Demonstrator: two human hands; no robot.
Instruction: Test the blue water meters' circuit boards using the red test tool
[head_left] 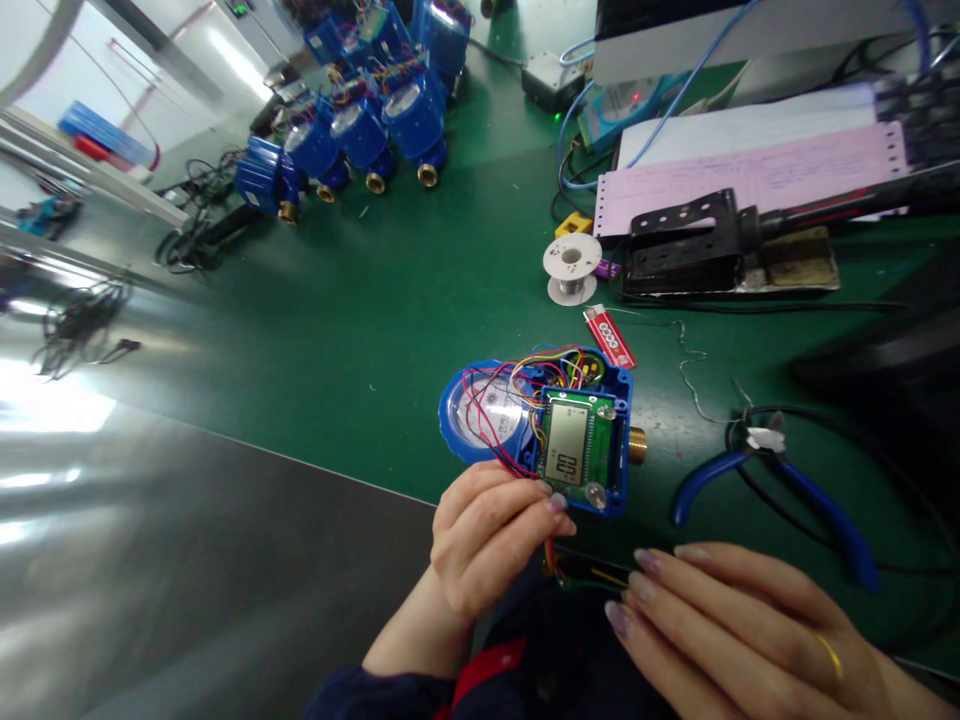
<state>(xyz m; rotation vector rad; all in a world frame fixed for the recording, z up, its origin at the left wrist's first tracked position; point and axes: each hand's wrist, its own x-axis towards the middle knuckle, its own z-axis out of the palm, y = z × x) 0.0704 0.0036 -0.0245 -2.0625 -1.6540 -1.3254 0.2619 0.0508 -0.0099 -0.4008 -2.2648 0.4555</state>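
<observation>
A blue water meter (624, 478) lies open on the bench, with a green display board (600, 440) and several thin coloured wires (480, 400) exposed. Its small LCD screen (568, 442) shows digits. At the meter's near edge, the fingers of my left hand (495, 535) are pressed together on its corner, just below the display. Red and orange wires (550, 553) come out under that hand to a narrow dark circuit board (592, 570). My right hand (757, 630), wearing a ring, has its fingertips closed on the other end of this board; its thumb is hidden.
Blue-handled cutters (712, 475) lie right of the meter. Beyond it are a red strip (609, 335), a solder spool (571, 265) and a soldering iron stand (682, 245). Several blue meters (364, 135) stand at the far left. Papers (750, 165) lie at the back right.
</observation>
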